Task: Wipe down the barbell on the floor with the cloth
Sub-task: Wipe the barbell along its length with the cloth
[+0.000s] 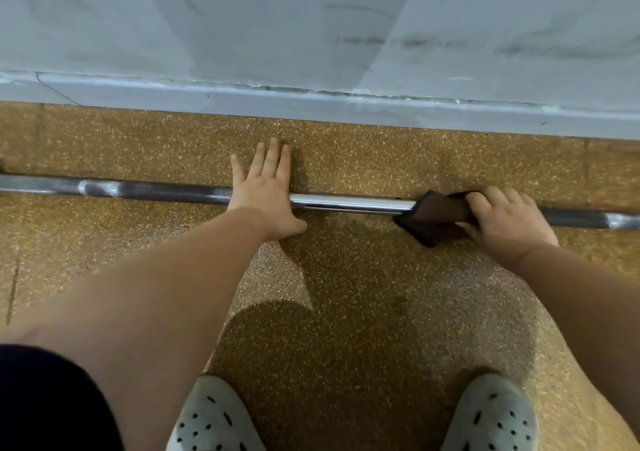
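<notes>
Right-hand fingers (498, 197) are curled over a dark brown folded cloth (433, 217), which is wrapped partly round the long grey steel barbell shaft (353, 204); cloth and bar are gripped together by the right hand (509, 224). The left hand (265, 194) is laid flat on the shaft, fingers straight and slightly spread, nothing held. The barbell is lying on the speckled brown floor (346, 312), parallel to the wall. Risks, as judged: the bar may be rolled away if the flat palm slips, since it is only pressed, not gripped; the underside resting on the floor is likely to be missed; the cloth may be bunched or snagged on the darker, rougher-looking sections. The leftward wiping path is blocked by the left hand itself. A pale grey skirting strip (311, 104) is seen just behind, two grey perforated clogs (211, 416) below, a dark navy garment (45, 398) lower left.
</notes>
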